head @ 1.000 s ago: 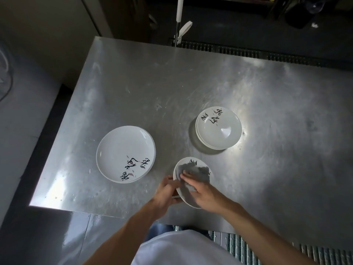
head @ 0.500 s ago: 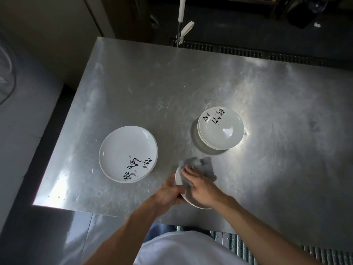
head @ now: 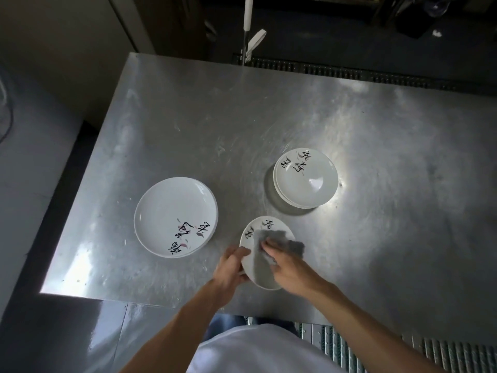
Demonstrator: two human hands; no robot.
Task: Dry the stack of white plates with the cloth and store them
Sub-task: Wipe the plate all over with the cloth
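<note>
Ok so the small plate is sitting low and centre in the frame, just over the near edge of the steel worktop. I can't tell if it's resting on the metal or lifted a bit. Its open face is turned up toward the camera. It reads as an oval, with the long axis running pretty much top to bottom of the frame. The black brush lettering is on the rim at the upper left of the plate.

The left hand grips the plate's left rim, fingers curled round the edge and thumb lying on top. The right hand has its fingers fairly straight and held together, pressing the grey cloth flat into the plate. The cloth covers most of the middle and upper right of the plate, and one corner hangs out past the right rim.

Up and to the right of it, apart from it, is a stack of small plates, face up, with the lettering on the upper left. To the left of centre is a stack of bigger plates, lettering on its lower right. A white shirt fills the bottom of the frame, and a white pole stands past the far edge at the top.
</note>
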